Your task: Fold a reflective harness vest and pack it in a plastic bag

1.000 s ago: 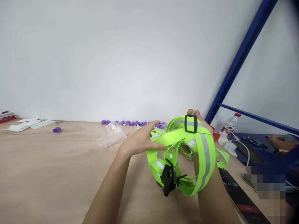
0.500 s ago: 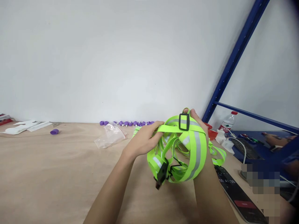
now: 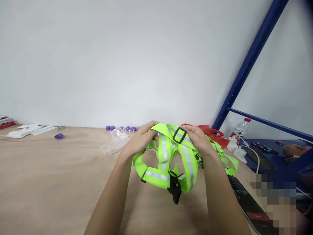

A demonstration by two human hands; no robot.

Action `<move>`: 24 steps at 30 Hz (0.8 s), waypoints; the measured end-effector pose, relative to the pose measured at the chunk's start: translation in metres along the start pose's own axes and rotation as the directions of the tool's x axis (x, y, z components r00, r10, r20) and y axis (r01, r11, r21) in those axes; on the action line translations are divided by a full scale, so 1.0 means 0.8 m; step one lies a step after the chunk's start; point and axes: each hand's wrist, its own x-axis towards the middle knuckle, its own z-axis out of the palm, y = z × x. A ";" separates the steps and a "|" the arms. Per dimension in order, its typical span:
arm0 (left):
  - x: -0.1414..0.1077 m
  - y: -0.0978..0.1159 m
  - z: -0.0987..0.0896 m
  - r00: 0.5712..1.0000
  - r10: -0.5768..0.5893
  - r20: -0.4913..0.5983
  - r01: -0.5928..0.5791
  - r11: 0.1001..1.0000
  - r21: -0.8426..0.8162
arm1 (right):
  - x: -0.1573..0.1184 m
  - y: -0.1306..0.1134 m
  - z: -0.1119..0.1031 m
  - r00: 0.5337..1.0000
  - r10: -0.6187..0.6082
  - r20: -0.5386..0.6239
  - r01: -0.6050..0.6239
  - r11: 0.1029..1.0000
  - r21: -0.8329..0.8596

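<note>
A person's left hand (image 3: pixel 139 141) and right hand (image 3: pixel 201 141) pinch opposite ends of a neon-yellow fabric strap harness with silver reflective stripes (image 3: pixel 164 153) above a light wood-coloured tabletop (image 3: pixel 61 182). The held band runs crosswise between the two grips, its loops hanging below them. A black square plastic slider (image 3: pixel 176 133) sits between the hands, nearer the right; a black plastic buckle (image 3: pixel 175 192) dangles beneath. Right of the right forearm (image 3: pixel 218 189), a dark-screened phone (image 3: pixel 246 199) reads "41:07", leading figures hidden. Farther right, a red-capped clear plastic bottle (image 3: pixel 241 130) carries illegible label writing.
</note>
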 end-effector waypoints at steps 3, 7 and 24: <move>0.002 0.000 0.002 0.999 -0.040 0.010 0.040 0.998 -0.045 | 0.006 0.004 0.000 0.992 -0.076 -0.101 0.064 0.992 -0.112; 0.013 -0.014 0.004 0.997 -0.072 -0.037 0.069 0.994 -0.087 | 0.002 -0.005 0.007 0.906 -0.271 -0.327 0.155 0.928 -0.340; 0.023 -0.030 0.003 0.959 -0.050 -0.280 -0.018 0.971 -0.238 | -0.026 -0.025 0.044 0.950 -0.095 0.297 0.227 0.864 -0.449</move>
